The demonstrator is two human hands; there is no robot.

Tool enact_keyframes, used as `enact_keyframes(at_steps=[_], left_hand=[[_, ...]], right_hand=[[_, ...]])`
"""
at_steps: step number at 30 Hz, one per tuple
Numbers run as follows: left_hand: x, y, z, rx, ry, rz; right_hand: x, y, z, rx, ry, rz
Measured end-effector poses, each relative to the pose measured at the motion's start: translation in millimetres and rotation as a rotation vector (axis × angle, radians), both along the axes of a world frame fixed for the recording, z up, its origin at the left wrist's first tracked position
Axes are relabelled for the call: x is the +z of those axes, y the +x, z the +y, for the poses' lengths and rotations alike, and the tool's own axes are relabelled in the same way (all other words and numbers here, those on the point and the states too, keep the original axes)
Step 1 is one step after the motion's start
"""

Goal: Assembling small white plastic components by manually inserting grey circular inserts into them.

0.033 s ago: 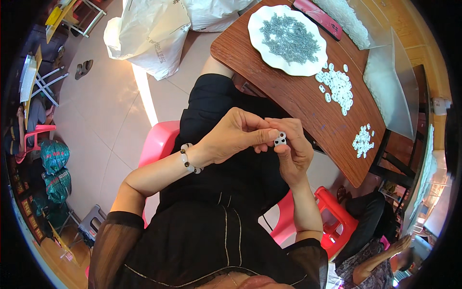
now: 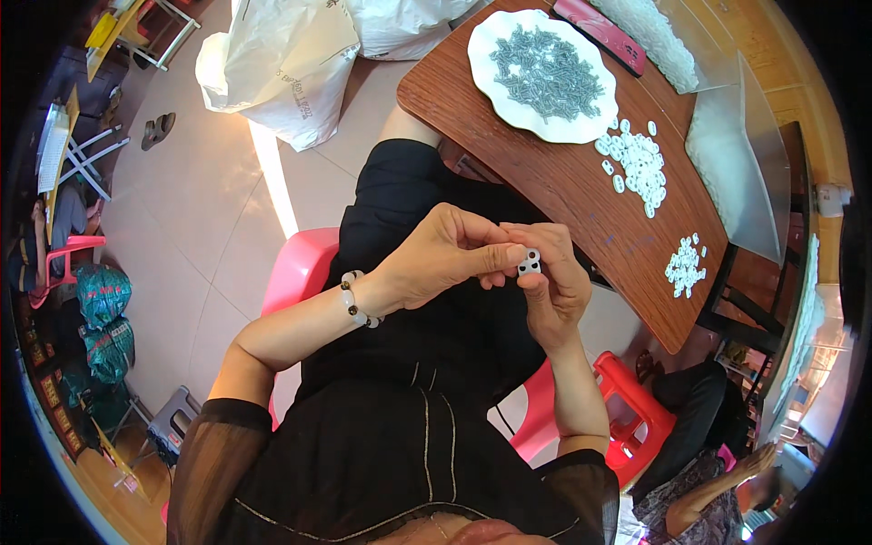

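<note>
Over my lap, both hands meet around a small white plastic piece (image 2: 530, 262) with dark round holes in its face. My left hand (image 2: 445, 259) is closed, its thumb tip pressed against the piece's upper left side. My right hand (image 2: 560, 277) curls around the other side, with its thumb just below the piece. The fingers hide the rest of it. To the right on the brown table (image 2: 536, 173) lie a larger pile of white oval pieces (image 2: 640, 163) with holes and a smaller pile of little white parts (image 2: 686, 268). A scalloped white plate (image 2: 481, 68) holds many metal screws (image 2: 549, 73).
A pink case (image 2: 604, 34) and clear bins of white parts (image 2: 722, 154) line the table's far side. White sacks (image 2: 286, 68) stand on the floor ahead. A red stool (image 2: 636, 418) is at my right, near another person's arm (image 2: 708, 504).
</note>
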State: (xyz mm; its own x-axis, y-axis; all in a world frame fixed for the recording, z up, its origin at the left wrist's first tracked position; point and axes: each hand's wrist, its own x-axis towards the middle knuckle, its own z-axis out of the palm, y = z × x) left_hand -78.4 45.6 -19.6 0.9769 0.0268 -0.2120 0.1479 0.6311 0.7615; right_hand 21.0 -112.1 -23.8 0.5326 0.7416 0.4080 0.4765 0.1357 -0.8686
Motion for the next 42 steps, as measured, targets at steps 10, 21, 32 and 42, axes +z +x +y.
enact_keyframes(at_steps=[10, 21, 32, 42], left_hand=[[2.6, -1.5, -5.4, -0.001, -0.069, -0.001], [5.7, -2.8, -10.8, 0.016, -0.094, 0.043], [4.0, -5.6, -14.3, 0.037, -0.123, 0.020], [0.1, -7.4, -19.8, 0.068, -0.154, 0.084]], right_hand=[[2.9, -1.4, -2.9, -0.032, -0.017, -0.054], [2.7, -3.9, -3.7, -0.053, 0.005, -0.024], [2.1, -12.8, -1.4, -0.121, 0.019, -0.023], [-3.5, -18.4, 0.6, -0.187, 0.005, 0.031]])
